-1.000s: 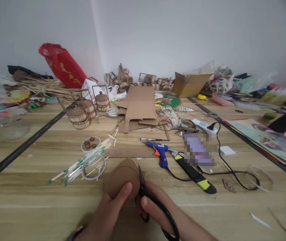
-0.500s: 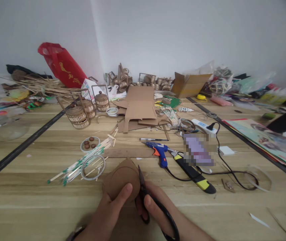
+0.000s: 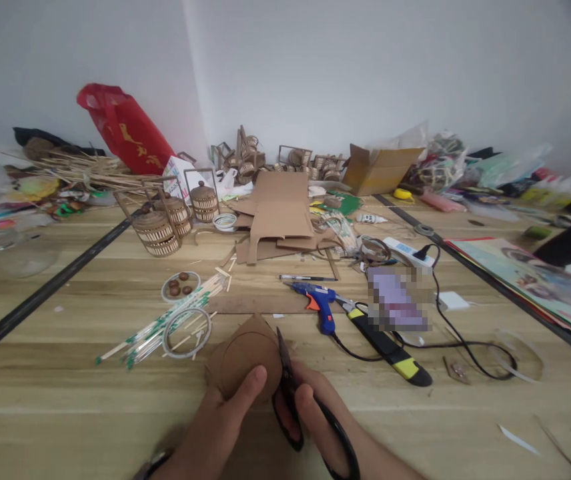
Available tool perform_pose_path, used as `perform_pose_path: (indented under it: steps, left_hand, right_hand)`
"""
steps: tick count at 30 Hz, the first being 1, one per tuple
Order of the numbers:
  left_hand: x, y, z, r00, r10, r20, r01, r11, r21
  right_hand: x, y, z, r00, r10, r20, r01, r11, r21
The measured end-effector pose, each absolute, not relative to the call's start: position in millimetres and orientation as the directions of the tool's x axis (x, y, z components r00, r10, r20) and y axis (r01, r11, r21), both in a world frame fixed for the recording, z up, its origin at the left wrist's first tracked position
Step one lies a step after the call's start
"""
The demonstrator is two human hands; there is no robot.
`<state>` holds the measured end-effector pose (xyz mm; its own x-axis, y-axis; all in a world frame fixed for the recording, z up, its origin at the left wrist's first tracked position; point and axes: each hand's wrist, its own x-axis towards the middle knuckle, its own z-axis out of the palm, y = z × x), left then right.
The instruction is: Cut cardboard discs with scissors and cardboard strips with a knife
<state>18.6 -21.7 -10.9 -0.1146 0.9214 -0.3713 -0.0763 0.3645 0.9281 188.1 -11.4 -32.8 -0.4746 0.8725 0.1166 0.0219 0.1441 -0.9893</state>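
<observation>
A small piece of brown cardboard (image 3: 245, 347) with a circle drawn on it is in my left hand (image 3: 223, 413), the thumb pressed flat on top. My right hand (image 3: 318, 407) grips black-handled scissors (image 3: 284, 363), fingers in the loops. The blades lie along the right edge of the cardboard, close to the drawn curve. Fingers of my left hand under the cardboard are hidden. To the left lies a white ring (image 3: 187, 333) over a bundle of thin sticks (image 3: 165, 327).
A blue glue gun (image 3: 318, 303) with a black cord and a black-yellow utility knife (image 3: 385, 347) lie to the right. Stacked cardboard (image 3: 280, 207) and small woven baskets (image 3: 158, 233) stand farther back. A shallow round dish (image 3: 180, 287) holds several brown beads.
The lower scissor loop has swung slightly down and right, and my right thumb has shifted right. My left hand and the cardboard stay nearly in place.
</observation>
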Motion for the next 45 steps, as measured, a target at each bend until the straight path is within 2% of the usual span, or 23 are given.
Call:
perform_pose_path:
  steps: [15,22,30,42,45]
  left_hand:
    - [18.4,-21.3,-12.4,-0.135,0.934,-0.331,-0.074,0.323,0.943]
    - [19.7,-18.8,-8.8,-0.142,0.936,-0.321,-0.095,0.310,0.946]
    - [18.5,-19.1,-6.0,-0.136,0.937,-0.321,-0.050,0.317,0.947]
    - [18.8,-17.9,-2.9,-0.152,0.929,-0.338,-0.001,0.342,0.940]
    - [16.3,-21.1,-11.2,-0.149,0.941,-0.302,0.020,0.308,0.951]
  right_hand:
    - [189.0,-13.5,-28.2,-0.446,0.887,0.120,0.058,0.163,-0.985]
    - [187.4,-13.0,-23.3,-0.444,0.885,0.140,0.014,0.163,-0.987]
    - [188.0,-13.1,-29.5,-0.443,0.885,0.141,-0.015,0.150,-0.989]
    - [187.8,-16.1,-34.1,-0.415,0.902,0.121,0.029,0.146,-0.989]
    - [186.3,-16.3,-42.6,-0.419,0.901,0.115,-0.022,0.117,-0.993]
